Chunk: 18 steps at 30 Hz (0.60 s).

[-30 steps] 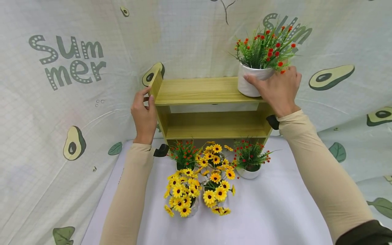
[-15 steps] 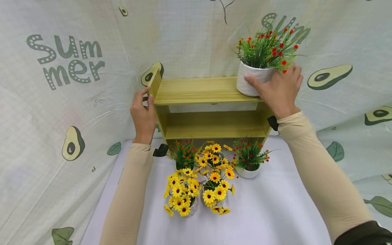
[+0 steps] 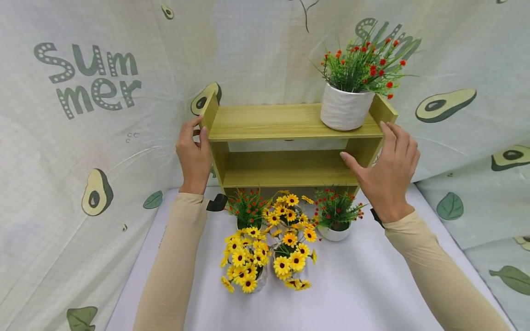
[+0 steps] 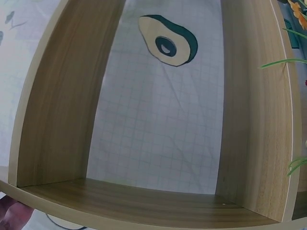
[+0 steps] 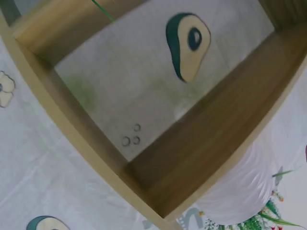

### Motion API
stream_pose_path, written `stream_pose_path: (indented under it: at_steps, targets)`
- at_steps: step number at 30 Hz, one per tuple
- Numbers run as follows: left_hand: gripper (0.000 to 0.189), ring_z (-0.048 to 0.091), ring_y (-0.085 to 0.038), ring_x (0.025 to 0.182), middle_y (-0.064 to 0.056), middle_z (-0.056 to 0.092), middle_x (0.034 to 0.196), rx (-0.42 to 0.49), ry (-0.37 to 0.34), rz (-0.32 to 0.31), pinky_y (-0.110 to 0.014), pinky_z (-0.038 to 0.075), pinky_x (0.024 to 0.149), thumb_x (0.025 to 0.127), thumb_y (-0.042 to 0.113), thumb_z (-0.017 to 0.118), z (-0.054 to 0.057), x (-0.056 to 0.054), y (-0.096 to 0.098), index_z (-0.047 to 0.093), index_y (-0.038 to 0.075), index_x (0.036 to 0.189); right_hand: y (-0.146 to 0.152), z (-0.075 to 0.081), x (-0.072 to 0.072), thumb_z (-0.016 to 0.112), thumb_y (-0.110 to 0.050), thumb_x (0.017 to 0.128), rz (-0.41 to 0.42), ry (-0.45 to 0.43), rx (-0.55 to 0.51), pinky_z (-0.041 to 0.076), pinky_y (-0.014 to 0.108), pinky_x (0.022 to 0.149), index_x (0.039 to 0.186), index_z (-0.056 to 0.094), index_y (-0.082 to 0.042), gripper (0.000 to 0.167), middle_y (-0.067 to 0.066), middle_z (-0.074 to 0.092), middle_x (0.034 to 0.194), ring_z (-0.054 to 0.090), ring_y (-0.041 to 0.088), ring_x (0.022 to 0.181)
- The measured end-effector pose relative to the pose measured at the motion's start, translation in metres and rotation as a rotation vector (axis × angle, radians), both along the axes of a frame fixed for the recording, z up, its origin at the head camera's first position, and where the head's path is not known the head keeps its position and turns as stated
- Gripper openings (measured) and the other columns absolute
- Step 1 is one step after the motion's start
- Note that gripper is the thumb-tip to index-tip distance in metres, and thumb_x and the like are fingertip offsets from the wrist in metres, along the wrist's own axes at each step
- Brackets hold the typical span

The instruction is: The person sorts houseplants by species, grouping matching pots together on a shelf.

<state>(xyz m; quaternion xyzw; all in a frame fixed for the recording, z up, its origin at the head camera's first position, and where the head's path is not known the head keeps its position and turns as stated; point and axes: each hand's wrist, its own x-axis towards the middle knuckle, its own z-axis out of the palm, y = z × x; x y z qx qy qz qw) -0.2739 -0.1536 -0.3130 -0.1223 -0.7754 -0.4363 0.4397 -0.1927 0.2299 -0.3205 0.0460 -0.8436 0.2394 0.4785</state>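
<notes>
A wooden shelf [image 3: 265,128] stands against the cloth backdrop, and my left hand [image 3: 193,156] holds its upper left side panel with bent fingers and thumb. In the left wrist view, part of that hand [image 4: 15,213] shows outside the panel. On the right end of the top board sits a white ribbed pot [image 3: 345,108] with green grass and red flowers [image 3: 364,64]. My right hand [image 3: 391,170] is below and right of the pot, thumb and fingers spread, holding nothing; its fingertips are near the shelf's right side. The right wrist view shows the pot's base [image 5: 244,187] past the board.
In front of the shelf, several potted plants stand on the white table [image 3: 352,285]: yellow daisies [image 3: 244,262], more yellow daisies [image 3: 291,262], and red-flowered plants left [image 3: 248,207] and right [image 3: 336,209]. Printed cloth [image 3: 103,138] hangs behind.
My right hand has let go of the white pot and moved down and slightly right, its fingers now spread. The pot stays on the top board. My left hand has not moved.
</notes>
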Motion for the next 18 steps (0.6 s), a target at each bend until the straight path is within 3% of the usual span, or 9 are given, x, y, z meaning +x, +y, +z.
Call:
stream_pose_path:
  at_steps: [9,18]
  targets:
    - [0.032,0.068,-0.036,0.106,-0.020,0.068,0.134,0.006,-0.006,0.007,-0.021,0.045,0.074,0.111,0.013,0.056,0.000,-0.001,-0.001,0.065,-0.003,0.137,0.006,-0.049,0.033,0.061,-0.078,0.091,0.041,-0.008,0.057,0.031,0.067,0.103,0.144,0.055,0.008,0.101,0.030,0.055,0.142,0.045,0.054,0.124]
    - [0.031,0.069,-0.037,0.105,-0.020,0.068,0.134,0.005,0.001,-0.001,-0.021,0.045,0.074,0.111,0.011,0.055,0.000,-0.002,0.000,0.065,-0.004,0.136,0.018,-0.111,0.062,0.054,-0.083,0.091,0.022,-0.133,0.015,0.033,0.069,0.099,0.142,0.054,0.011,0.107,0.033,0.056,0.138,0.047,0.057,0.121]
